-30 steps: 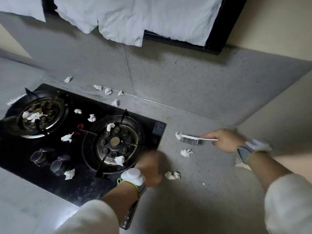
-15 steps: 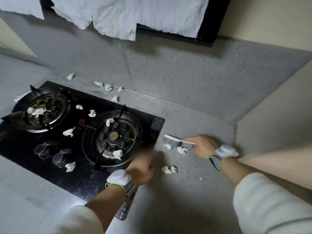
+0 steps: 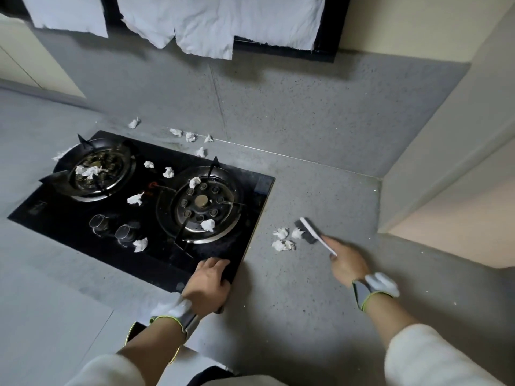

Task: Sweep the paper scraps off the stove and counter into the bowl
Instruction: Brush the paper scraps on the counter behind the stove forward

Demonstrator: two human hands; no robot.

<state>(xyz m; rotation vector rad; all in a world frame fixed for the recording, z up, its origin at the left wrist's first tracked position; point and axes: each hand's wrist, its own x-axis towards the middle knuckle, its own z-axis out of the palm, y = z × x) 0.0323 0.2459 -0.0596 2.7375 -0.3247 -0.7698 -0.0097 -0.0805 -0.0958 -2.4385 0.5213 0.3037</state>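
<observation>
Scraps: crumpled white paper wads, small, irregular, each about a pinch of tissue. Judged very light and soft, with no stiffness; likely to skid or roll ahead of bristles rather than lift, and could catch on burner grates. No need to grasp them directly; the brush does the contact work, and its handle end is the sensible hold point.

Right hand [image 3: 347, 264] closed around the white handle of a small brush [image 3: 309, 231], bristle head pointing away from the hand and resting on the grey surface [image 3: 320, 176]. Three paper scraps [image 3: 284, 238] lie clustered just beyond and to the left of the bristle head, the nearest one touching or almost touching it; cannot tell which.

Left hand [image 3: 207, 284] lies palm down with fingers curled over the near right corner of the black gas stove [image 3: 69, 218], gripping nothing loose, apparently bracing.

Farther from the left hand, more scraps on the stove: one on the near rim of the right burner [image 3: 207, 225], one on its far rim, a larger wad in the left burner [image 3: 89, 171], several on the glass between and beside the knobs. Another group sits on the surface past the stove's far edge, near the wall.

Bowl not visible in this view. Task judged early; most scraps unswept.
</observation>
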